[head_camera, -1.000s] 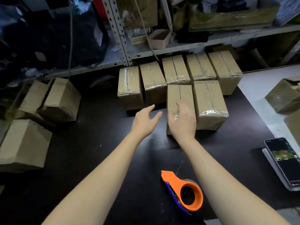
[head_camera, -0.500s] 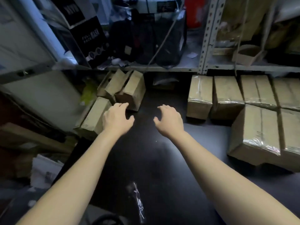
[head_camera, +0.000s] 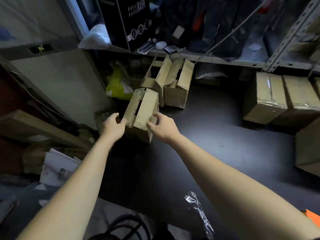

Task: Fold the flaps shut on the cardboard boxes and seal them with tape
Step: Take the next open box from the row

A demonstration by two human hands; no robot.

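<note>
Head view: left hand (head_camera: 113, 126) and right hand (head_camera: 162, 125) clasp the unsealed box (head_camera: 142, 115) from either side, at 11 o'clock on the worktop (head_camera: 207, 144), probably to draw it nearer for taping; sealed boxes (head_camera: 270, 99) stand at 2 o'clock.

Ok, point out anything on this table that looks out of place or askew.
A crumpled strip of clear film lies loose on the dark table near its front edge. The unsealed box held between the left hand and right hand sits tilted, its top flaps gaping along the seam.
</note>
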